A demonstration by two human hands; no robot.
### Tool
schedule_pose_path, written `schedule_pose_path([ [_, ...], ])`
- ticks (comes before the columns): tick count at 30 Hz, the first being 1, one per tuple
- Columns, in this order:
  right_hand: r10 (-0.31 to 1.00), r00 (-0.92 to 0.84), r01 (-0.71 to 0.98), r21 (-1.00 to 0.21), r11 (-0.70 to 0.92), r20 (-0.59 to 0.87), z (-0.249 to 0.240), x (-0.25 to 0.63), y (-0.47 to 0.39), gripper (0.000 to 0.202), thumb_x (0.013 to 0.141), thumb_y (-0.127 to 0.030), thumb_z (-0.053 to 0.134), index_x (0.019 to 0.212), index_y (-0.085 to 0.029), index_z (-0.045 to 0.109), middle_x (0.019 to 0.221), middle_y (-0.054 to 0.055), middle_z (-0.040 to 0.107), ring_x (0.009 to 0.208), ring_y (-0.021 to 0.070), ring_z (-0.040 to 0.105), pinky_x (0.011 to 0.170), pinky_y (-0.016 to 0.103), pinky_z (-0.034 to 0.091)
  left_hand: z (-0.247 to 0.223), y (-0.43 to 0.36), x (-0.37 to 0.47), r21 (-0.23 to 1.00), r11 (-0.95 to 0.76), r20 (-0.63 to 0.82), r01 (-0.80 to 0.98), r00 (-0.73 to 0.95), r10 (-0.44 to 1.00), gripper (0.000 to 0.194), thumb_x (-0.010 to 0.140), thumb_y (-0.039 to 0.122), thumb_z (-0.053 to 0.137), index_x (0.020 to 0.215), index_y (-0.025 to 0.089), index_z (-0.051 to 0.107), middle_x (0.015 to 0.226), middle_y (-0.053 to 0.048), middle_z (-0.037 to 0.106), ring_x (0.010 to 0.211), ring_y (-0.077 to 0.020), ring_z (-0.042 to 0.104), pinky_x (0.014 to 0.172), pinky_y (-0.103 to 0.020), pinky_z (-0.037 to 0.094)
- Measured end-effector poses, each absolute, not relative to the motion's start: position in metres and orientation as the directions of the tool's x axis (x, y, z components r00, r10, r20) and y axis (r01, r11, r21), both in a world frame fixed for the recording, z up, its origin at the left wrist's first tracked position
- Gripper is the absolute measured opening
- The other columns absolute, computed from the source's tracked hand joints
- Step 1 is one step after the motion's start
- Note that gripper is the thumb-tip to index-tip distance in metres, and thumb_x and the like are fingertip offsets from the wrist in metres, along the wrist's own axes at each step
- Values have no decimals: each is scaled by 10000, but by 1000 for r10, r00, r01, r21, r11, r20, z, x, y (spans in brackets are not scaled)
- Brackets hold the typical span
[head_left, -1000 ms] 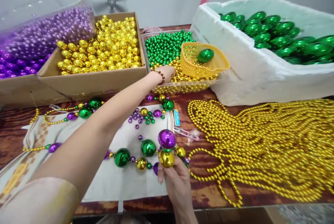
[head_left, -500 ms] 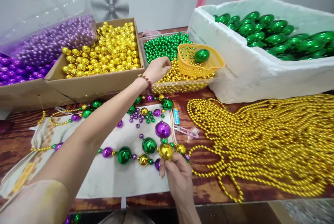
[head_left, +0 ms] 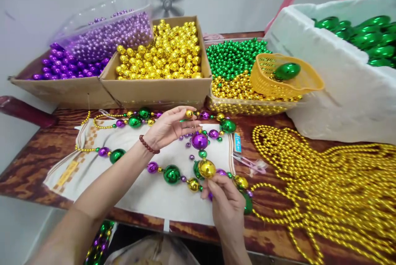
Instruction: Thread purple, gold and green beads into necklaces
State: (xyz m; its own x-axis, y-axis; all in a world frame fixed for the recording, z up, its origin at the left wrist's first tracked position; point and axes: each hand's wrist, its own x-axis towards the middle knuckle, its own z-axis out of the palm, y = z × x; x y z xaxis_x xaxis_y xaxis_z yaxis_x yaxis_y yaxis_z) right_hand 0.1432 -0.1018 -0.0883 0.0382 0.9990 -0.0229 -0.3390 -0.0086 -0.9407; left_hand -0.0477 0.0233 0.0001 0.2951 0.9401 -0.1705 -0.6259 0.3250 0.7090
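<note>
My left hand (head_left: 170,127), wearing a dark beaded bracelet, pinches a small gold bead (head_left: 189,113) over the cloth; its other fingers are stretched out. Just below these fingers is a shiny purple ball (head_left: 199,141) with a thin strand rising from its top. Under it come a small green bead (head_left: 202,154) and a large gold ball (head_left: 206,169), which my right hand (head_left: 227,197) grips from below with thumb and fingertips. A string of purple, green and gold beads (head_left: 171,174) lies across the white cloth (head_left: 139,199) and passes behind my right hand.
Cardboard boxes hold purple balls (head_left: 71,65) and gold balls (head_left: 161,57). A clear tray (head_left: 247,106) has green and gold beads, with a yellow basket (head_left: 287,85) on top. Right are a white foam box (head_left: 334,92), gold bead chains (head_left: 346,186) and small pink-handled scissors (head_left: 250,164).
My left hand has come back from the bead tray to the purple ball, with a small gold bead in its fingertips. My right hand keeps its grip. The view has shifted left.
</note>
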Motion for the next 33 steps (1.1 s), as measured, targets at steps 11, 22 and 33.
schedule_pose_path([
  [11, 998, 9, -292, -955, -55, -60, -88, 140, -103, 104, 874, -295, 719, 834, -200, 701, 640, -13, 671, 534, 112, 610, 604, 226, 477, -10, 18, -63, 718, 333, -174, -612, 306, 936, 140, 945, 162, 593, 1005, 109, 708, 862, -74, 714, 819, -171, 745, 924, -400, 591],
  [22, 985, 105, -270, -957, -105, -138, -93, 131, -111, 153, 850, -326, 734, 840, -178, 701, 649, -3, 676, 541, 119, 591, 634, 256, 495, -15, 11, -61, 719, 289, -178, -632, 234, 956, 146, 914, 182, 643, 1017, 117, 723, 866, -54, 709, 814, -170, 735, 887, -371, 592],
  [33, 989, 32, -130, -981, -141, -147, -86, 106, -87, 216, 819, -379, 727, 788, -169, 685, 683, 23, 689, 511, 128, 598, 502, 239, 499, -31, -9, -18, 751, 159, -219, -641, -15, 976, 239, 909, 406, 636, 1027, 199, 624, 869, 7, 646, 681, -95, 654, 608, -205, 521],
])
